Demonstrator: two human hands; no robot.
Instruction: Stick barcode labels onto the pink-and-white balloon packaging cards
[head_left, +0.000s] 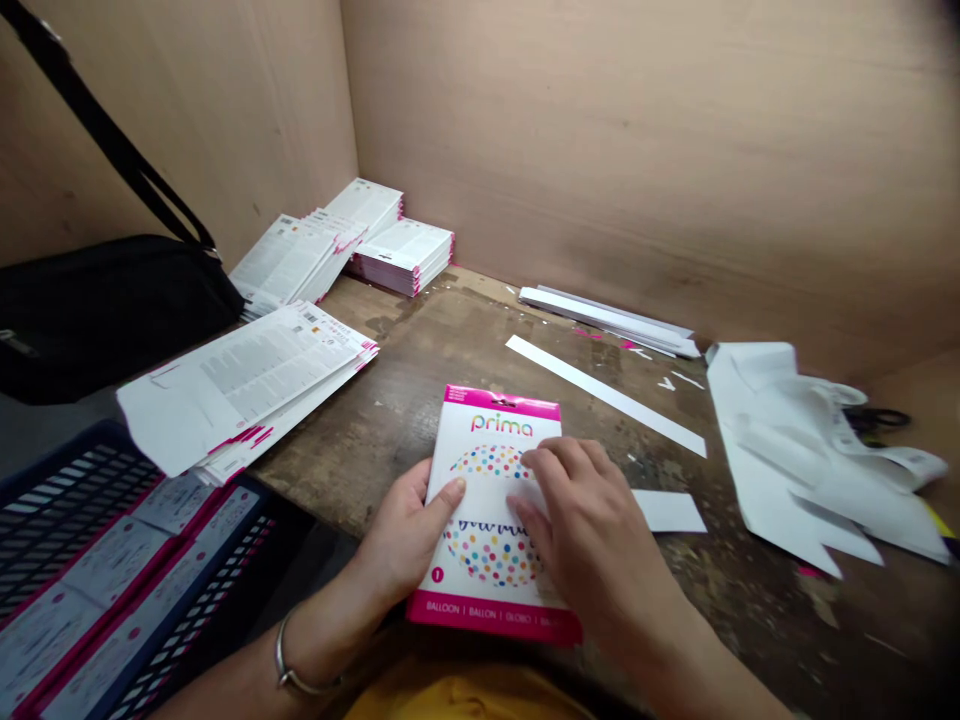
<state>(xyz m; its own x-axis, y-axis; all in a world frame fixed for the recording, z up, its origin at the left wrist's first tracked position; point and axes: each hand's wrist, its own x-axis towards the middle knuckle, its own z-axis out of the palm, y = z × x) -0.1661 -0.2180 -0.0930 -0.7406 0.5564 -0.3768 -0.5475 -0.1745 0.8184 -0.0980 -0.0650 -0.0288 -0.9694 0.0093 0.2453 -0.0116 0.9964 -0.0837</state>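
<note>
Near the table's front edge is a white and pink balloon box (491,595) printed "prima", with its dotted balloon picture facing up. A white paper strip (487,500) lies across the box's middle and covers part of the picture. My left hand (405,530) grips the box's left edge, its thumb pressing the strip's end. My right hand (585,510) lies over the box's right side, fingers bent and thumb close to them at the strip. White paper (671,511) shows beyond that hand, seemingly the same strip; the part under the hand is hidden.
Flat printed cartons (255,380) lie at the left, with more carton stacks (405,245) in the back corner. A loose strip (607,395), bundled strips (607,318) and crumpled backing paper (810,450) lie right. A blue crate (97,445) holds boxes; a black bag (112,310) hangs left.
</note>
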